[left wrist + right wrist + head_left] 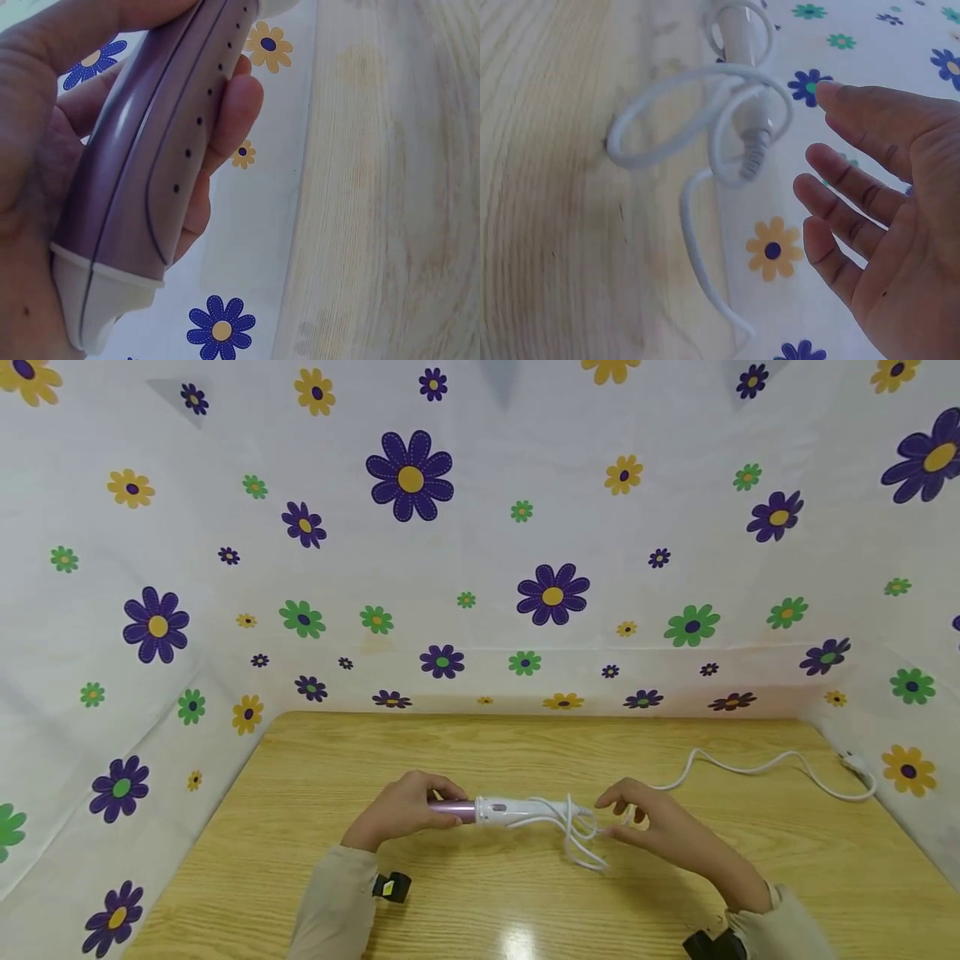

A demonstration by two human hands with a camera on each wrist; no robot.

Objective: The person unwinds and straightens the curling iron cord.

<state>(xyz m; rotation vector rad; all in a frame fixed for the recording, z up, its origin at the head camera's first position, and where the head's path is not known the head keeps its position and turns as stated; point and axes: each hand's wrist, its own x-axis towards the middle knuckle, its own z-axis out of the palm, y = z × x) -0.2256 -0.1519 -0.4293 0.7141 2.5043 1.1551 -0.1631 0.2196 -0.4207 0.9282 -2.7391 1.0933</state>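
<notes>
A hair straightener (510,811) with a purple barrel and a white handle is held level over the wooden table, in the middle of the head view. My left hand (408,810) grips its purple end; the left wrist view shows thumb and fingers around the purple casing (142,150), which bears a row of small dark holes. Loops of white cord (573,845) hang around the handle. Just right of these loops is my right hand (660,827), fingers relaxed and parted. In the right wrist view it stands apart from the looped cord (660,156), holding nothing.
From the loops, the cord runs back across the wooden table (337,893) to a white plug (853,763) near the right edge. A white flower-print cloth (480,552) rises behind the table and at both sides. Black wrist devices sit at both sleeves.
</notes>
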